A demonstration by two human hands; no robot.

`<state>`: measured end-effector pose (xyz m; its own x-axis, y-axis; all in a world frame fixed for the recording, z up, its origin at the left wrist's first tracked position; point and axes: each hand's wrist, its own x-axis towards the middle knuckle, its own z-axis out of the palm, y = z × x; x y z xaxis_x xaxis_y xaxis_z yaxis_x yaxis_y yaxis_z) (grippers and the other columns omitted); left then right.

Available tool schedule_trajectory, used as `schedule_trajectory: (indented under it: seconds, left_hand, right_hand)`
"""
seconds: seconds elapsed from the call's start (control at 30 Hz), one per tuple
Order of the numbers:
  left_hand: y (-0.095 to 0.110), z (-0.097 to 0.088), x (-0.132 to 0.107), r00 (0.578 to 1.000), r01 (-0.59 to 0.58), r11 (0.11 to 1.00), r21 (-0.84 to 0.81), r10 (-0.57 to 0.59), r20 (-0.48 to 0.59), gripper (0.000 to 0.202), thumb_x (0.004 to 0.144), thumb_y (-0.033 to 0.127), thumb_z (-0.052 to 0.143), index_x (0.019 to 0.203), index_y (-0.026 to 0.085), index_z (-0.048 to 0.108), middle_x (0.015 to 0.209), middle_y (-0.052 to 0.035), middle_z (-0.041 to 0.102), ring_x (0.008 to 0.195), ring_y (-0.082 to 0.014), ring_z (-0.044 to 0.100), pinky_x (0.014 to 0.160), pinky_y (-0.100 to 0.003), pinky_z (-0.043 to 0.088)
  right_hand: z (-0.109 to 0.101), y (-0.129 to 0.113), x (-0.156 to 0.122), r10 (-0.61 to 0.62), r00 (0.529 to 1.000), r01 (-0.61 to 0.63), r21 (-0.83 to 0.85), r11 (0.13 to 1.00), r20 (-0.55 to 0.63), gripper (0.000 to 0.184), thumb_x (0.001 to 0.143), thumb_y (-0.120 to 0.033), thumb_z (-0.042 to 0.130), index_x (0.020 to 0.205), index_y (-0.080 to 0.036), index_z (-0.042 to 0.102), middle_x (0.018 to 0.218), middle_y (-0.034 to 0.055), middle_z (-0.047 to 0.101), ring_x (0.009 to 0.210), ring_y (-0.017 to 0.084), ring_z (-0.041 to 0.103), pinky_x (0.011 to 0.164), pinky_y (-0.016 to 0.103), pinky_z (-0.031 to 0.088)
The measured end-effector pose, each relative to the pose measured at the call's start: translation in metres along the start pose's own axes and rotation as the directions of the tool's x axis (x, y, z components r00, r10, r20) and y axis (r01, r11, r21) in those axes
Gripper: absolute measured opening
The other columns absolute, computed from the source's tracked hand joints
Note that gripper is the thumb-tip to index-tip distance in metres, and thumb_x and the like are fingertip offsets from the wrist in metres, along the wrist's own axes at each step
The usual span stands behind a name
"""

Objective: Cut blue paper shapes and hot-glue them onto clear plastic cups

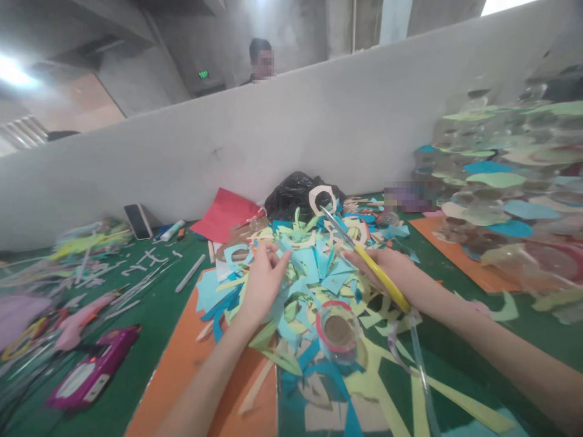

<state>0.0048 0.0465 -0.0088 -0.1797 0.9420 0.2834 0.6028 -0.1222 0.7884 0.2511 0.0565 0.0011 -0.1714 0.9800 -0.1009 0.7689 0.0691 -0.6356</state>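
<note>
- Paper scraps (314, 261) are heaped on the green surface (159, 315) around a tape roll (339, 350).
- Left hand (264, 279) is held at the heap, its grip half open, thumb parted from fingers.
- Right hand (387, 267) is partly crossed by a yellow stick (380, 276); its grip cannot be told.

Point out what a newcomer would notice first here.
Probably the heap of blue, green and cream paper scraps in the middle, with a yellow-handled tool slanting past the right hand. Next would come the tall stack of clear pieces and coloured sheets at far right, then the magenta device on the green table at near left.
</note>
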Motion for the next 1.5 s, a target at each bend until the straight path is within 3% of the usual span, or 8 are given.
schedule_trajectory:
  seconds: [0.13,0.33,0.57,0.83,1.07,1.2,1.3,1.5]
  left_hand:
    - [-0.006,-0.002,0.007,0.971,-0.160,0.973,0.166,0.185,-0.150,0.020,0.092,0.036,0.054,0.102,0.023,0.042,0.083,0.0022,0.045,0.074,-0.0161,0.049,0.072,-0.029,0.040]
    - [0.025,0.027,0.004,0.868,-0.491,0.787,0.373,0.409,0.280,0.029,0.092,0.046,0.057,0.106,0.021,0.060,0.111,-0.0092,0.059,0.110,-0.0286,0.048,0.098,-0.043,0.038]
    - [0.012,0.061,0.026,0.856,-0.497,0.778,0.384,0.366,0.365,0.018,0.084,0.033,0.068,0.074,0.020,0.059,0.098,-0.0088,0.060,0.097,-0.0283,0.049,0.089,-0.043,0.042]
    - [0.024,0.028,0.025,0.944,-0.326,0.891,0.318,0.290,0.155,0.029,0.094,0.035,0.048,0.069,0.023,0.037,0.073,-0.0008,0.049,0.076,-0.0211,0.046,0.071,-0.034,0.038]
    - [0.015,-0.011,0.010,0.986,-0.040,0.996,-0.079,0.027,-0.166,0.025,0.089,0.044,0.055,0.079,0.023,0.047,0.068,0.0045,0.046,0.064,-0.0146,0.046,0.061,-0.026,0.037]
    - [0.001,-0.008,0.007,0.994,0.004,0.989,-0.150,-0.021,-0.111,0.028,0.087,0.047,0.058,0.079,0.022,0.051,0.067,0.0040,0.047,0.066,-0.0150,0.049,0.062,-0.026,0.040]
    - [0.001,-0.009,0.005,0.993,0.028,0.987,-0.156,-0.045,-0.110,0.032,0.085,0.051,0.061,0.074,0.022,0.050,0.067,0.0037,0.049,0.065,-0.0147,0.050,0.063,-0.026,0.041]
    - [0.015,-0.013,0.001,0.987,0.075,0.975,-0.210,-0.103,-0.126,0.032,0.082,0.052,0.065,0.088,0.021,0.063,0.074,0.0011,0.061,0.070,-0.0168,0.058,0.063,-0.025,0.044]
  right_hand:
    - [-0.007,0.001,0.000,0.082,0.996,-0.087,-0.127,0.988,-0.044,0.065,0.080,-0.083,0.039,0.090,-0.025,0.066,0.082,0.0112,0.070,0.076,0.032,0.066,0.063,0.036,0.043]
    - [-0.009,-0.007,-0.003,0.126,0.992,-0.129,-0.189,0.973,-0.030,0.071,0.083,-0.083,0.033,0.096,-0.021,0.066,0.093,0.0175,0.073,0.086,0.038,0.069,0.068,0.040,0.044]
    - [-0.007,-0.007,-0.002,0.107,0.993,-0.109,-0.030,0.994,-0.055,0.061,0.085,-0.077,0.041,0.098,-0.023,0.064,0.088,0.0131,0.074,0.086,0.034,0.069,0.073,0.039,0.044]
    - [-0.004,-0.005,0.000,0.100,0.986,-0.109,-0.060,0.992,-0.135,0.044,0.090,-0.064,0.043,0.095,-0.024,0.061,0.085,0.0083,0.073,0.079,0.028,0.068,0.064,0.032,0.040]
    - [0.019,-0.002,0.001,-0.117,0.992,0.102,-0.220,0.970,-0.056,0.030,0.091,-0.037,0.054,0.110,-0.016,0.064,0.099,0.0111,0.073,0.083,0.026,0.068,0.064,0.032,0.045]
    - [0.015,-0.002,0.000,-0.425,0.902,0.351,-0.446,0.823,-0.075,0.021,0.095,-0.022,0.051,0.108,-0.016,0.067,0.109,0.0115,0.071,0.107,0.028,0.061,0.087,0.038,0.048]
    - [-0.007,0.007,-0.015,-0.584,0.797,0.364,-0.652,0.665,-0.151,0.027,0.094,-0.012,0.044,0.100,-0.016,0.070,0.105,0.0132,0.070,0.103,0.030,0.059,0.089,0.044,0.048]
    - [-0.027,0.083,-0.072,-0.569,0.809,0.219,-0.821,0.527,-0.149,0.051,0.097,-0.019,0.021,0.106,-0.020,0.072,0.105,0.0178,0.068,0.097,0.039,0.061,0.076,0.055,0.049]
